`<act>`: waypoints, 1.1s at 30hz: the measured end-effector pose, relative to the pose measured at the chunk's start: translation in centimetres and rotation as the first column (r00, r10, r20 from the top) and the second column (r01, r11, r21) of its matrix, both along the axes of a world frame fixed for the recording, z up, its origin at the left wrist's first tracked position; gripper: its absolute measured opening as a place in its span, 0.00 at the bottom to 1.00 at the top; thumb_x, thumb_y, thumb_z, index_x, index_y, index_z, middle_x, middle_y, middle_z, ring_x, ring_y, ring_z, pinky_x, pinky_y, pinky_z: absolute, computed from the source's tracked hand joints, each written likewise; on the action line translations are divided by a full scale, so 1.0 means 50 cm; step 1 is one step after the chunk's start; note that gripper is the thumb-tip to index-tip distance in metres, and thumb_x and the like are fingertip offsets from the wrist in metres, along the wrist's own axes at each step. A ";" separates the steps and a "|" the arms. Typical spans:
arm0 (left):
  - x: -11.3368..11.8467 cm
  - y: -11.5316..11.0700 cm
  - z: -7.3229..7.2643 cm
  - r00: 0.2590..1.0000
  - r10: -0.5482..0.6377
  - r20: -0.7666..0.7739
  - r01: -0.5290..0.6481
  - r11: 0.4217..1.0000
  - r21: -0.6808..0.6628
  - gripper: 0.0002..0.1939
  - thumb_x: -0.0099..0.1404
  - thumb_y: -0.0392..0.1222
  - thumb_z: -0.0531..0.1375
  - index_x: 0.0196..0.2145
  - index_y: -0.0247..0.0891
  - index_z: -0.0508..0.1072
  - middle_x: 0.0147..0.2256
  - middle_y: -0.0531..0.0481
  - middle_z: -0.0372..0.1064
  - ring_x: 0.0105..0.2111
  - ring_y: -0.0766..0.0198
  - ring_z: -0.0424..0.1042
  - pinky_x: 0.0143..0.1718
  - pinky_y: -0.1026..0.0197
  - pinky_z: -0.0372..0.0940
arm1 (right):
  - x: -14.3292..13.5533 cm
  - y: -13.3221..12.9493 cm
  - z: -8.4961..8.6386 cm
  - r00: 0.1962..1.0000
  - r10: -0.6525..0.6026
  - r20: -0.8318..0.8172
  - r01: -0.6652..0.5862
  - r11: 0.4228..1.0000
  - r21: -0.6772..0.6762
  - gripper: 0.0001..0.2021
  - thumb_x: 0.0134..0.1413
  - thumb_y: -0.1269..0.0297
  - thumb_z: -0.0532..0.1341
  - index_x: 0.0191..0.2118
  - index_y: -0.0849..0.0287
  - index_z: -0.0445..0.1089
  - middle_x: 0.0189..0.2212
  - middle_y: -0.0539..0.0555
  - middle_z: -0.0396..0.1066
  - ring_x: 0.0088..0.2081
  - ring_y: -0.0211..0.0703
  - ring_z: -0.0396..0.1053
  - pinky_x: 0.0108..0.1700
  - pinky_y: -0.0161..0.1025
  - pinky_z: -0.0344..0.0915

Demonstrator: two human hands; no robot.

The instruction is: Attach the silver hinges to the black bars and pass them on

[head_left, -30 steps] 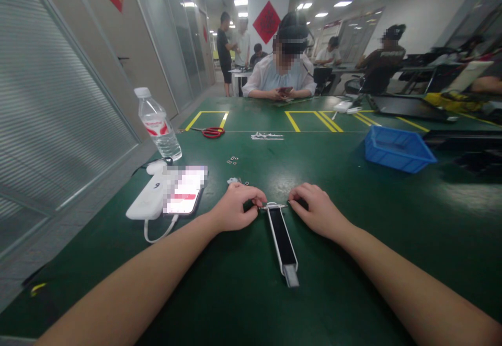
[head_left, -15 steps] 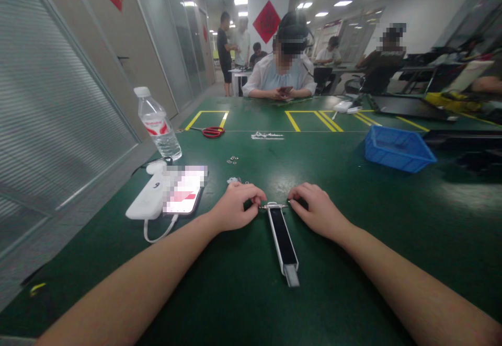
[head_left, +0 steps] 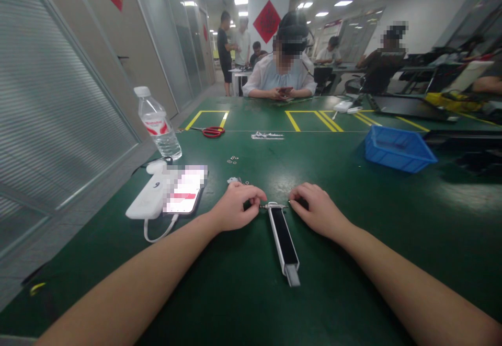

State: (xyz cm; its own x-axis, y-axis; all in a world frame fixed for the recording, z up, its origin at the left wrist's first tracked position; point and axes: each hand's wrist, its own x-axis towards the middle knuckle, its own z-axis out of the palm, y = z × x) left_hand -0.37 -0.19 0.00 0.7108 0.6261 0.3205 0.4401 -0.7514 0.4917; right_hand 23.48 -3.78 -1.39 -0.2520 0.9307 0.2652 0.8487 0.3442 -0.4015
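Swung very slightly to the right at the near end since a second ago: long white-framed device (head_left: pixel 285 236), with left hand (head_left: pixel 237 207) and right hand (head_left: pixel 316 205) almost unmoved on either side of its far end. Lying at a slant on the green surface (head_left: pixel 243 293), dark panel upward, gray tab (head_left: pixel 292 276) sticking out at the near end, well clear of all fingers. Placed crosswise at the far end, within the gap between the two hands: thin metal rod (head_left: pixel 276 206).

On the left, forefinger and thumb curled close around the rod's left tip, with a small opening showing behind them; cannot tell from this view whether pinching it or only touching. On the right, thumb and forefinger nearly together just beside the rod's right tip; cannot tell whether clamped on anything.

Beyond the left hand, a small white piece (head_left: pixel 233 180) just past the knuckles, and farther off a few tiny metal pieces (head_left: pixel 234 162). Farther left, lit phone (head_left: pixel 188 192) beside white power bank (head_left: pixel 145 199), with water bottle (head_left: pixel 160 126) standing behind. Toward the back, red-handled scissors (head_left: pixel 213 132); well to the right, blue bin (head_left: pixel 398 150).
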 end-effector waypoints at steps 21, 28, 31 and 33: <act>0.001 -0.008 0.009 1.000 -0.024 0.018 0.024 1.000 -0.003 0.08 0.60 0.36 0.56 0.39 0.38 0.70 0.32 0.52 0.72 0.35 0.63 0.70 0.47 0.54 0.55 | -0.002 0.000 0.000 0.998 0.050 -0.042 -0.050 0.999 0.000 0.04 0.55 0.72 0.56 0.31 0.57 0.64 0.30 0.53 0.67 0.34 0.44 0.64 0.38 0.41 0.60; 0.002 -0.009 0.010 0.998 -0.042 0.044 0.042 0.999 0.008 0.08 0.60 0.35 0.56 0.38 0.38 0.70 0.32 0.52 0.72 0.34 0.64 0.71 0.46 0.54 0.56 | -0.008 -0.008 0.008 0.989 0.082 -0.120 -0.083 0.997 -0.002 0.04 0.54 0.72 0.56 0.32 0.57 0.66 0.28 0.52 0.68 0.33 0.43 0.66 0.37 0.40 0.62; 0.002 -0.010 0.010 0.996 -0.060 0.066 0.058 0.998 0.018 0.08 0.60 0.35 0.56 0.38 0.37 0.70 0.32 0.52 0.71 0.34 0.64 0.71 0.45 0.54 0.55 | -0.008 -0.010 0.012 0.986 0.061 -0.154 -0.061 0.998 0.002 0.04 0.54 0.71 0.56 0.35 0.57 0.67 0.29 0.52 0.70 0.32 0.43 0.67 0.36 0.41 0.64; 0.001 -0.009 0.010 0.995 -0.067 0.076 0.065 0.998 0.021 0.08 0.60 0.35 0.56 0.38 0.37 0.70 0.32 0.52 0.71 0.34 0.64 0.71 0.44 0.54 0.55 | -0.007 -0.012 0.015 0.981 0.060 -0.186 -0.057 0.998 0.024 0.04 0.54 0.70 0.56 0.36 0.57 0.68 0.30 0.53 0.70 0.32 0.43 0.68 0.37 0.42 0.65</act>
State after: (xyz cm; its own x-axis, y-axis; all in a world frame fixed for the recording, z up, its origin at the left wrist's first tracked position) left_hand -0.30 -0.66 0.50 0.7231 0.5721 0.3870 0.3508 -0.7869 0.5077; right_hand 23.14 -4.36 -0.65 -0.2504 0.9104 0.3292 0.7379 0.3996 -0.5439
